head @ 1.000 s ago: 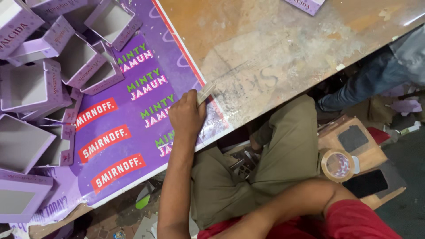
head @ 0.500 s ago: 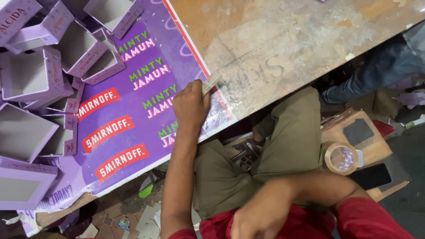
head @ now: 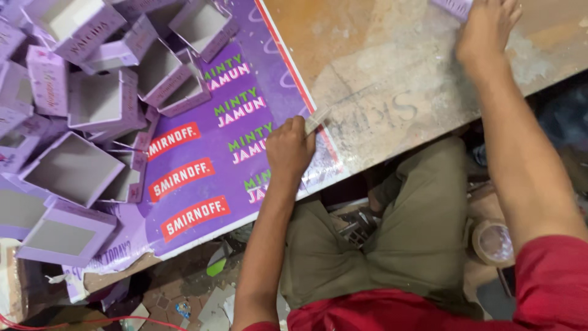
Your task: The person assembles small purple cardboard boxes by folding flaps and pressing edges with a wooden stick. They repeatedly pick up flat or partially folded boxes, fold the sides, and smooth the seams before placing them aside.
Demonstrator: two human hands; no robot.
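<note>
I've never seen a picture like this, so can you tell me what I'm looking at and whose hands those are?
The camera sits on a person's head and looks down, so you see their own two hands. The left hand pinches a small strip of clear tape at the edge of a big purple printed sheet. The right hand reaches far across the worn wooden table and touches a small purple box. A heap of open purple boxes lies on the sheet. A tape roll sits beside their knee.
</note>
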